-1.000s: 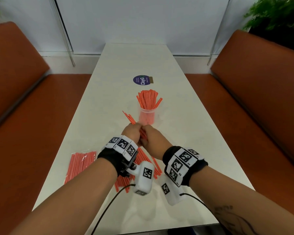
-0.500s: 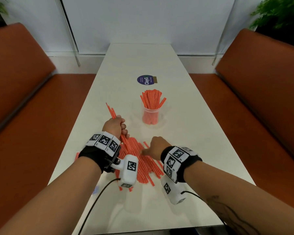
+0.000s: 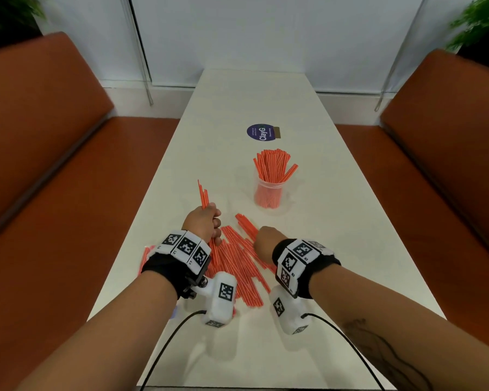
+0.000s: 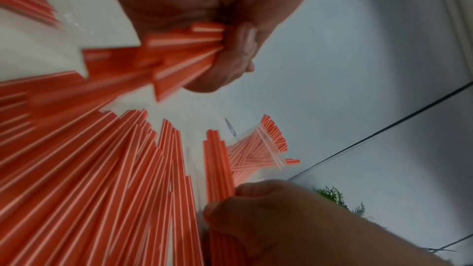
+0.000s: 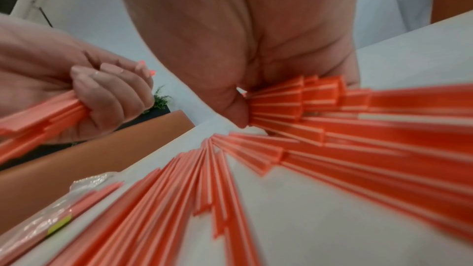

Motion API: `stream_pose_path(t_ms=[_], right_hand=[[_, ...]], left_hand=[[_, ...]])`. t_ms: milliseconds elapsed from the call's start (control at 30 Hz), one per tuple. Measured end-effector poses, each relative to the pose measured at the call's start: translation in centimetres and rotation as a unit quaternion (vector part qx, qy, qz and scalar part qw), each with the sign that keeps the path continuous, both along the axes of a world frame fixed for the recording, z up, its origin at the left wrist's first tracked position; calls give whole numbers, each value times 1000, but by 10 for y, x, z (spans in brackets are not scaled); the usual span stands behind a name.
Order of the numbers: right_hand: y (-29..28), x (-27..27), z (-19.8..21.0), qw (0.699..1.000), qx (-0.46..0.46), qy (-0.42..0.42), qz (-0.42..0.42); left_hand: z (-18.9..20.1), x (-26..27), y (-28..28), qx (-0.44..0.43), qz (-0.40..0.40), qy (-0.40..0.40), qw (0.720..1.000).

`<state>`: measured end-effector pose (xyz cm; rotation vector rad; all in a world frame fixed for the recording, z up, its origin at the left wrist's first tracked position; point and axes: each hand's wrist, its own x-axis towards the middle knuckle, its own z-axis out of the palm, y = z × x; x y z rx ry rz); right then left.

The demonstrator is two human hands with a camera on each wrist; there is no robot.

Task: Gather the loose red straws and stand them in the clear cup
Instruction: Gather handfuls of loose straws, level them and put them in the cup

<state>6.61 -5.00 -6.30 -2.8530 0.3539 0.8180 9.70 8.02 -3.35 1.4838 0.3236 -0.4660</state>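
Curled tight, my left grip (image 3: 202, 221) clutches a small bundle of red straws (image 3: 203, 194), their tips angled up and away over the counter (image 3: 336, 221). My right grip (image 3: 261, 239) pinches the ends of several straws in the loose pile (image 3: 237, 263) lying flat between my wrists. That pile fans toward the near counter edge, close under both wrist cameras. Ahead and a little to the right stands the clear cup (image 3: 268, 193), already packed with upright straws, with bare counter all around it and between it and my hands. Beyond it lies a round blue sticker (image 3: 261, 132). A plastic-wrapped pack of straws (image 3: 144, 259) sits at the left edge, just beside my left wrist. Orange benches (image 3: 54, 165) flank both long sides.
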Motion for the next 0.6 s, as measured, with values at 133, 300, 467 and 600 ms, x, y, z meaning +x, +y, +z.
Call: stream_pose_path(t_ms=[133, 300, 467, 600], right_hand=[[-8, -6, 2, 994, 69, -70, -38], [-22, -9, 7, 942, 253, -127, -183], [-36, -17, 29, 852, 412, -207, -249], [-48, -18, 49, 791, 478, -283, -254]], left_hand=[[0, 2, -5, 7, -15, 15, 1000], [0, -2, -17, 17, -37, 2, 999], [5, -5, -24, 30, -56, -16, 998], [9, -9, -31, 53, -74, -41, 995]])
